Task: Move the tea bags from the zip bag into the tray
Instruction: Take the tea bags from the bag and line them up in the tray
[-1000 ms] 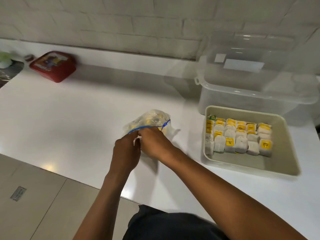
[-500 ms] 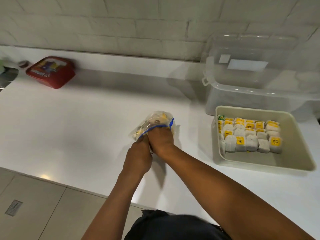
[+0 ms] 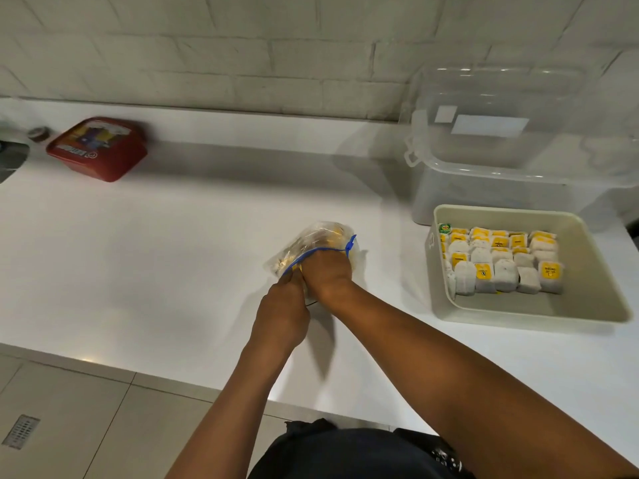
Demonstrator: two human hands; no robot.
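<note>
The right hand [image 3: 326, 271] is pushed into the mouth of the zip bag [image 3: 313, 245], fingers buried inside, so whether anything is gripped in there can't really be told. The bag's near edge by the blue zip strip is pinched by the left hand [image 3: 281, 314], just beside the right one. The bag is sat on the white counter [image 3: 173, 243], roughly mid-frame, with yellow-tagged tea bags [image 3: 332, 235] seen through the plastic. Off to the right, well apart, a beige tray [image 3: 594, 271] is already packed with rows of tea bags at its far end. A clear tub [image 3: 518, 160] is parked behind it, and a red box [image 3: 98, 146] is left far back on the left.
</note>
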